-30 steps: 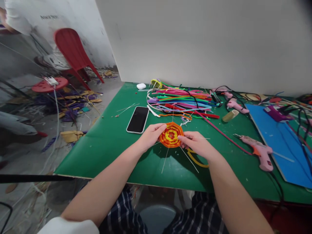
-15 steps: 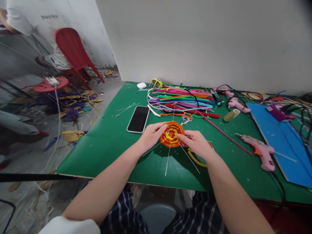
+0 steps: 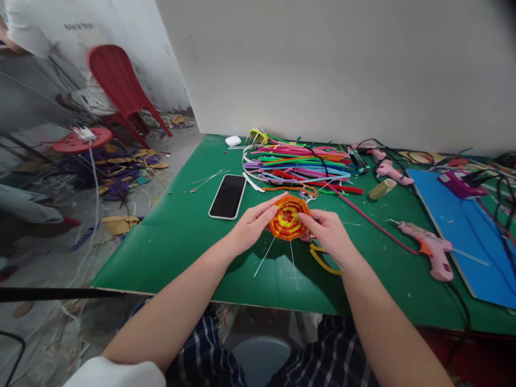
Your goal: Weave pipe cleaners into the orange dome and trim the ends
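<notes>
A round woven disc (image 3: 287,216), orange at the rim with yellow and red rings inside, is held just above the green table (image 3: 177,236). Thin white spokes stick out from under it towards me. My left hand (image 3: 253,226) grips its left edge, fingers curled round it. My right hand (image 3: 329,232) grips the right edge, fingers closed. A loose orange and yellow strip (image 3: 321,260) trails from the disc under my right wrist.
A heap of coloured strips (image 3: 298,164) lies behind the disc. A black phone (image 3: 228,196) lies to its left, a white earbud case (image 3: 233,141) farther back. Pink glue guns (image 3: 427,248) and cables lie at right beside a blue board (image 3: 467,236). A red chair (image 3: 116,86) stands off the table.
Both hands have turned the disc and tilted it up; the white spokes below it have swung round to the left. The disc has shifted slightly away from me.
</notes>
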Demonstrator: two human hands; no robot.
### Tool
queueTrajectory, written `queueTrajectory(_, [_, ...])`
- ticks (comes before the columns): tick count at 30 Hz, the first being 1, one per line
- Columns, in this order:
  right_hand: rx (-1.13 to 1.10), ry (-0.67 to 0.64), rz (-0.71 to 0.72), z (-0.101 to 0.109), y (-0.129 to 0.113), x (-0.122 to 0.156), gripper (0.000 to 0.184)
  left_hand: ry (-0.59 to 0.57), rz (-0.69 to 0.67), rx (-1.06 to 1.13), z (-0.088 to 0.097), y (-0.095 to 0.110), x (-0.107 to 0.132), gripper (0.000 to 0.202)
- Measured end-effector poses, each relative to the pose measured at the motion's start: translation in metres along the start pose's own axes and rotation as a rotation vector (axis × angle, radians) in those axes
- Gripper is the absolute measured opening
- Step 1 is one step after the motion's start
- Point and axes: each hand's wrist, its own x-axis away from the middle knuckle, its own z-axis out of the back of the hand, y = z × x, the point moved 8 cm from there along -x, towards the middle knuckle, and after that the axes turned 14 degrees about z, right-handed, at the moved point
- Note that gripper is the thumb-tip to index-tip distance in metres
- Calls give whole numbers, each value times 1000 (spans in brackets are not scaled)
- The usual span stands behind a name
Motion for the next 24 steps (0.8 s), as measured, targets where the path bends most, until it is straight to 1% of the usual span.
queueTrajectory(2, [4, -1, 12, 0, -1, 0, 31, -12, 17, 18, 0, -2, 0, 46])
queueTrajectory(6, [-4, -9, 1, -1, 0, -1, 30, -24, 6, 17, -1, -1, 0, 45])
queueTrajectory(14, [-24, -11, -9, -2, 0, 0, 30, 0, -20, 19, -1, 1, 0, 43])
queueTrajectory(20, [-16, -13, -6, -2, 1, 0, 32, 4, -22, 10, -1, 0, 1, 46])
queueTrajectory(24, [-23, -13, -7, -3, 1, 0, 31, 4, -45, 3, -1, 1, 1, 44])
